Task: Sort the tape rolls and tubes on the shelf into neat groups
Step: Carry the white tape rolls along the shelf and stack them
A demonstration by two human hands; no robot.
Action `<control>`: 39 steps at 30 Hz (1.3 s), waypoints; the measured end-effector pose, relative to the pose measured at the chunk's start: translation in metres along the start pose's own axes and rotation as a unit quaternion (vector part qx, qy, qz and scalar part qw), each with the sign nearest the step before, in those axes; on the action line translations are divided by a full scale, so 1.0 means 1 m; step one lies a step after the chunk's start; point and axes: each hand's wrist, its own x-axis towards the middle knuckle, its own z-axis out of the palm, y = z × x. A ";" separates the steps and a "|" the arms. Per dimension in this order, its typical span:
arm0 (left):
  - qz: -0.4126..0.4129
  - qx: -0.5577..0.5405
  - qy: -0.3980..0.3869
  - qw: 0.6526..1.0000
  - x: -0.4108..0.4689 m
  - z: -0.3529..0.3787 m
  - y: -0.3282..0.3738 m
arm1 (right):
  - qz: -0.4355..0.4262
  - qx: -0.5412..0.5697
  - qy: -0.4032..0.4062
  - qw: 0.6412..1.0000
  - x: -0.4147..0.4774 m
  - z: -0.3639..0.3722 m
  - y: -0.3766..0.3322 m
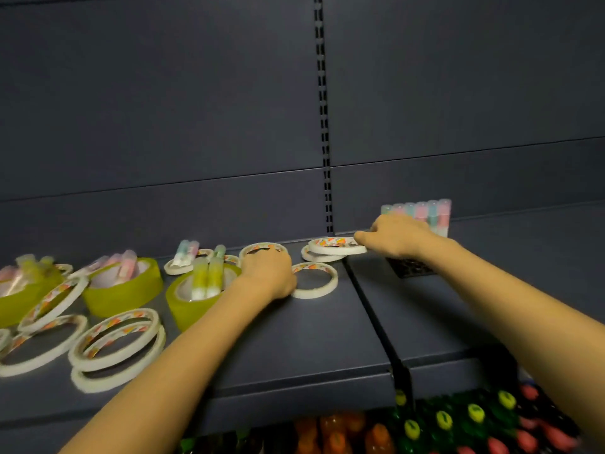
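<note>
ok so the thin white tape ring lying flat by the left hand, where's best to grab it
Probably pinch the band of the thin white tape ring on its near right arc, thumb inside the hole and fingers outside, coming from above. It lies flat and its wall is low, so a side grip has little to hold. Its left edge sits against the left hand; the right side is free.

text: none legible | tape rolls (118,335): coloured print, blurred

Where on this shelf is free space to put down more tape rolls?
Free: the right shelf panel before the upright tubes, and the front strip between the forearms. Crowded: the left end, around the green tape rolls and thin white rolls.
</note>
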 end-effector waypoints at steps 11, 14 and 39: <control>0.039 -0.110 -0.065 0.991 -0.006 -0.036 0.006 | 0.109 -0.032 0.080 0.990 -0.070 -0.023 0.072; 0.059 -0.110 -0.033 0.992 -0.018 -0.054 0.031 | 0.120 -0.040 0.098 0.987 -0.095 -0.035 0.098; 0.200 -0.194 0.068 0.958 -0.053 -0.123 0.398 | 0.290 -0.136 0.122 0.939 -0.300 -0.116 0.415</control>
